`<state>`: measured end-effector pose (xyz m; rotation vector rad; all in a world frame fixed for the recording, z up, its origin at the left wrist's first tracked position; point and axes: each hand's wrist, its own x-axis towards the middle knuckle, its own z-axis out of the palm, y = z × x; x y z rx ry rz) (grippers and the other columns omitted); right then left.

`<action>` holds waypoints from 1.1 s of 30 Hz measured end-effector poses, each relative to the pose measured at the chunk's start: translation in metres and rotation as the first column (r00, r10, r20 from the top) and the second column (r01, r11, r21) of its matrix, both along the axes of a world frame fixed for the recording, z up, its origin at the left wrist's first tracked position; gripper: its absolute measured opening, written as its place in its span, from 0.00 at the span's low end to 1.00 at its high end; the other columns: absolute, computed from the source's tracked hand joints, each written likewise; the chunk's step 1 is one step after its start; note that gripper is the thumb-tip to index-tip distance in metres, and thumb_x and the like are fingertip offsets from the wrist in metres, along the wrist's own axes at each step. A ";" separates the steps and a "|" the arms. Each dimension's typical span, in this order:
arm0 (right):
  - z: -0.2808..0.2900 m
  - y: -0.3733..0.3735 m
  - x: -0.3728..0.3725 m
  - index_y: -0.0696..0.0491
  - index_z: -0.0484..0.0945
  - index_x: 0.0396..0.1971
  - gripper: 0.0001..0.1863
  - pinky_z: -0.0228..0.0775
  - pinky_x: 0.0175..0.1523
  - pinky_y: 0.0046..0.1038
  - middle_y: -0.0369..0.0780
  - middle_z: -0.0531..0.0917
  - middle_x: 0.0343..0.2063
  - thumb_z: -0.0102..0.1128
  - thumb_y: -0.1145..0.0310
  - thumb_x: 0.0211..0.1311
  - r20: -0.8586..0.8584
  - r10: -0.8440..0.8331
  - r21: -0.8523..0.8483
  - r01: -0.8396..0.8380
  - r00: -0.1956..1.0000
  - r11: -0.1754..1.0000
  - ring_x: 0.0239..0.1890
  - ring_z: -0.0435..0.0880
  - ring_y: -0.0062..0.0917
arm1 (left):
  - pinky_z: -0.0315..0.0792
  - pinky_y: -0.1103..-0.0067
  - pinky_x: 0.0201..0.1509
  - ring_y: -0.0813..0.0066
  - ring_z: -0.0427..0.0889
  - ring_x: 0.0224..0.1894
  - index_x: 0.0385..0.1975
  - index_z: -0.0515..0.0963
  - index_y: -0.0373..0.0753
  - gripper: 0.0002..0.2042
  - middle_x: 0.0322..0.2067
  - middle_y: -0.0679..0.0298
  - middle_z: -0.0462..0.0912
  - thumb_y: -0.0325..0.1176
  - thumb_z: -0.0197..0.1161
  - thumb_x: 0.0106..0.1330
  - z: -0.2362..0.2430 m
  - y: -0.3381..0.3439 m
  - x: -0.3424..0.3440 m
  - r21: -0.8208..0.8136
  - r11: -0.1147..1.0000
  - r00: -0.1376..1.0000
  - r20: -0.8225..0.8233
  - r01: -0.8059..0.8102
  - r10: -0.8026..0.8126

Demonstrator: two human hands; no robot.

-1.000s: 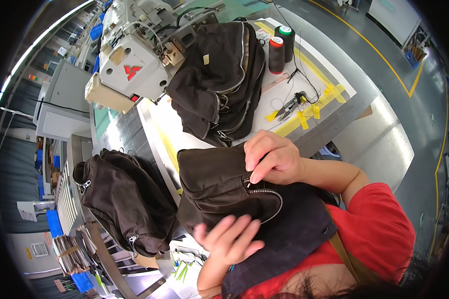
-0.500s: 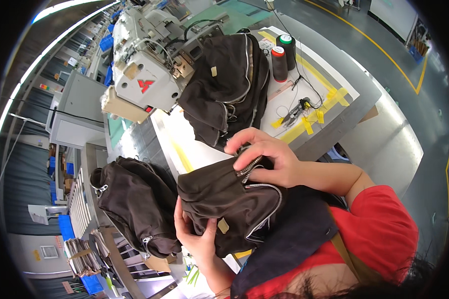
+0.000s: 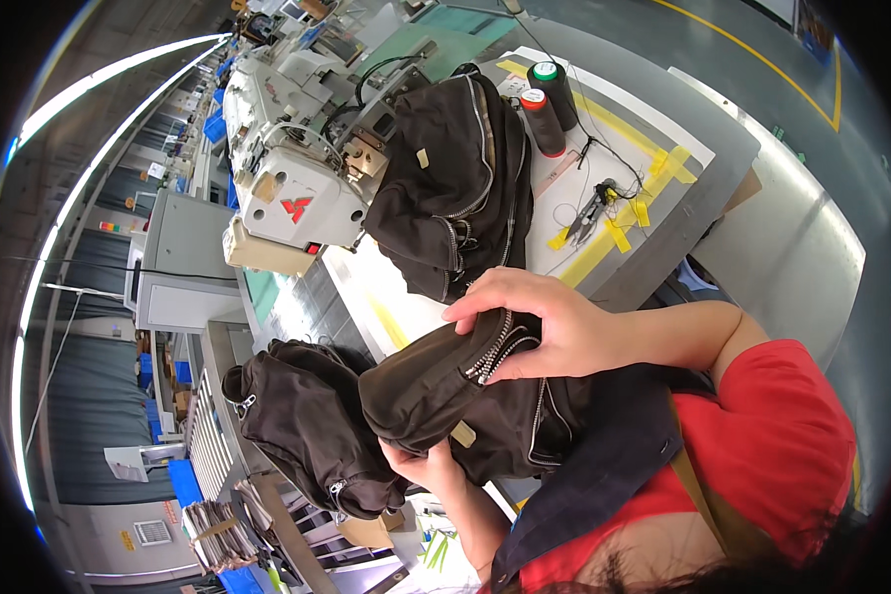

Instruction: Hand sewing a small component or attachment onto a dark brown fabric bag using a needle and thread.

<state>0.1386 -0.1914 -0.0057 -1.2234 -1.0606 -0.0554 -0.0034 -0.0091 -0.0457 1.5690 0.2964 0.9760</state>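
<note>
A dark brown fabric bag (image 3: 436, 381) with metal zippers lies tilted across my front, one rounded pocket raised toward me. My right hand (image 3: 554, 322) pinches the pocket's upper corner at the zipper (image 3: 495, 346), thumb below and fingers over the top. From underneath, my left hand (image 3: 428, 467) grips the pocket's lower edge; most of its fingers are hidden behind the fabric. Just below the pocket, a small beige tag (image 3: 463, 434) shows on the bag. A second dark bag (image 3: 317, 426) sits left of it, and a third (image 3: 445, 168) lies on the worktable beyond.
A white sewing machine (image 3: 292, 198) stands at the far left of the worktable (image 3: 688, 153). Two thread cones, one green-topped (image 3: 554, 94) and one red-topped (image 3: 542, 124), stand at the back. Thread snips (image 3: 589, 213) lie among yellow tape strips. Bundled sheets (image 3: 230, 525) are at lower left.
The bag's pocket has been tipped up and its zippered side turned toward me. My left hand has shifted from the bag's side to beneath the pocket. The whole view has swung slightly.
</note>
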 end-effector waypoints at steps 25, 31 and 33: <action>-0.010 0.006 0.005 0.54 0.74 0.42 0.25 0.66 0.49 0.29 0.38 0.77 0.36 0.68 0.78 0.39 -0.015 0.009 0.050 -0.008 1.000 0.999 0.42 0.75 0.29 | 0.68 0.75 0.53 0.70 0.77 0.44 0.45 0.71 0.26 0.28 0.42 0.56 0.77 0.26 0.71 0.41 -0.002 0.000 0.002 0.058 0.997 0.998 -0.047 -0.045 0.048; -0.016 0.011 0.015 0.54 0.75 0.40 0.22 0.67 0.48 0.29 0.37 0.78 0.35 0.69 0.76 0.40 0.044 0.086 0.133 -0.091 0.995 0.987 0.41 0.76 0.29 | 0.60 0.73 0.59 0.67 0.68 0.54 0.52 0.64 0.26 0.36 0.53 0.52 0.68 0.42 0.70 0.46 -0.007 0.012 -0.016 0.033 0.996 0.996 -0.024 0.086 -0.086; -0.017 0.012 0.018 0.53 0.76 0.41 0.22 0.66 0.47 0.28 0.36 0.78 0.35 0.69 0.75 0.40 0.034 0.125 0.123 -0.128 0.992 0.984 0.40 0.76 0.27 | 0.54 0.64 0.60 0.59 0.63 0.57 0.46 0.64 0.31 0.45 0.54 0.46 0.61 0.73 0.51 0.46 0.031 0.000 0.008 0.329 0.944 0.997 0.063 0.013 -0.035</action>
